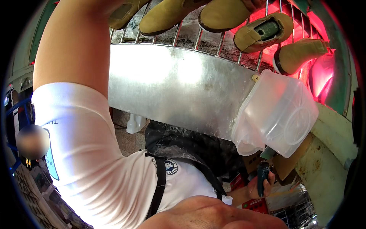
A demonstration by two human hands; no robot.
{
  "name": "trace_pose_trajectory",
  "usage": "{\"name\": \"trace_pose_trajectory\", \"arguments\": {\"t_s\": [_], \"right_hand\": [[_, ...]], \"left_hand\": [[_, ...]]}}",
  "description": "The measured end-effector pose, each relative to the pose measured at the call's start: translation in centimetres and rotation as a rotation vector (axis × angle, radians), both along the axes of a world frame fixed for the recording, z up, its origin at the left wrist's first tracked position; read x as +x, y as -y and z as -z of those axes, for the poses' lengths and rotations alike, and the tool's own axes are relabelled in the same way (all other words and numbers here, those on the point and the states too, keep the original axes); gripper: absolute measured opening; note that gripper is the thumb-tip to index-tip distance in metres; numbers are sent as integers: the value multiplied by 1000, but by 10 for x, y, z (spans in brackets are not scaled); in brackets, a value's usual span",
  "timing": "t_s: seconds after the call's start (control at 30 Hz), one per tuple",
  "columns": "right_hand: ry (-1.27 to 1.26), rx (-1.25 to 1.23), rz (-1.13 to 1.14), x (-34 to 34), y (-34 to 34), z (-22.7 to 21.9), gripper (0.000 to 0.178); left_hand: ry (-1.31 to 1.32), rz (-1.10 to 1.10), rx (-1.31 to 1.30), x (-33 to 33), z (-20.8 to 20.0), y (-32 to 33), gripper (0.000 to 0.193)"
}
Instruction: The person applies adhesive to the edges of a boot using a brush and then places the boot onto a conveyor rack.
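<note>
My left arm (72, 45), in a white sleeve, rises at the left and bends out over the top edge. A small part of what looks like my left hand (254, 4) shows at the top, its fingers closed at the upper end of a tan shoe (223, 16); most of that hand is out of view. At the lower right, my right hand (268, 184) is wrapped round a dark, elongated tool (262, 177) whose kind I cannot make out. Beside the held shoe, another tan shoe (249, 36) lies with a dark green insert (267, 29) in its opening.
More tan shoes (162, 17) rest on a metal bar rack (198, 38) under red light. In front runs a shiny metal panel (171, 80). A translucent plastic tub (274, 110) hangs at its right end. A green metal frame (343, 57) stands right; another person (33, 142) is far left.
</note>
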State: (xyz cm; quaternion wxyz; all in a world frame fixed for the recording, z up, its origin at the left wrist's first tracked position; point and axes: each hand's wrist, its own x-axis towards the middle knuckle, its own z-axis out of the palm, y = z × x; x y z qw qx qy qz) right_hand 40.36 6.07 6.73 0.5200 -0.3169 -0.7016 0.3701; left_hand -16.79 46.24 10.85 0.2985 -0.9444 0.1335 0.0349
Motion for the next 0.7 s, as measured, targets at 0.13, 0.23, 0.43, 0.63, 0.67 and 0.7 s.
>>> {"name": "trace_pose_trajectory", "arguments": {"t_s": [0.13,0.23,0.43,0.63,0.67,0.7], "right_hand": [[-12,-39,114,0,2,-2,21],[2,-36,183,0,4,-2,23],[-31,-25,148,-18,-4,-2,19],[4,-45,128,-18,1,-6,22],[19,-51,121,-18,0,-8,23],[25,-55,122,-16,1,-8,24]], "left_hand": [[15,7,4,-3,12,-9,23],[42,14,18,-2,21,-19,22],[53,10,33,-2,29,-29,20],[132,0,63,4,35,-30,19],[174,-5,77,3,36,-27,19],[207,-2,93,7,31,-24,18]]}}
